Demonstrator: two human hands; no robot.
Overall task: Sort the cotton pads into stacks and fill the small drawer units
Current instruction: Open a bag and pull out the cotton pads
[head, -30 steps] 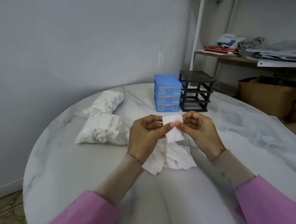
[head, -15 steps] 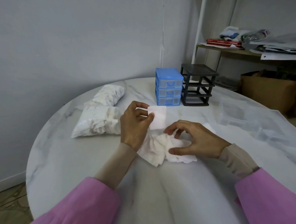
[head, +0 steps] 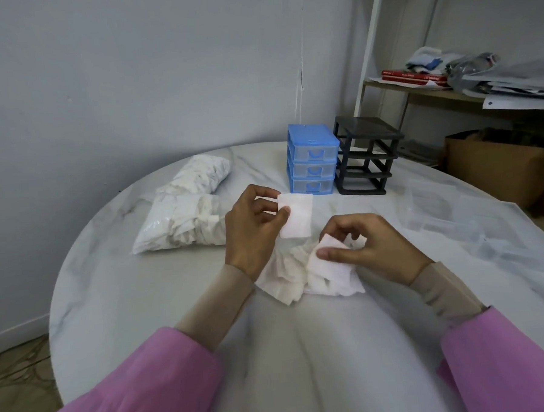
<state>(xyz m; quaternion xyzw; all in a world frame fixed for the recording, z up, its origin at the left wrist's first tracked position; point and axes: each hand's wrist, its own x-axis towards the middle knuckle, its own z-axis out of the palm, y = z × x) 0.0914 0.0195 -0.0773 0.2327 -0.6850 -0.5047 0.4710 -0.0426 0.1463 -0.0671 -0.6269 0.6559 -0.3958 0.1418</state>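
Soft, even, cool light; faint shadows; edges bowed, perhaps slightly blurred.

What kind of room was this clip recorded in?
Probably a spare room or home workspace, not a factory line. A round marble-look table stands against a plain wall, an open shelf holds books and loose papers, and a cardboard box sits on the floor beneath it.

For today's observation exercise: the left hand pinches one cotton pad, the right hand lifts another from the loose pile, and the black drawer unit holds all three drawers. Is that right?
Not quite. The head view shows the black drawer unit as an empty frame with no drawers; it is the blue drawer unit that holds three. The rest stands: left hand pinches a cotton pad, right hand lifts another from the loose pile.
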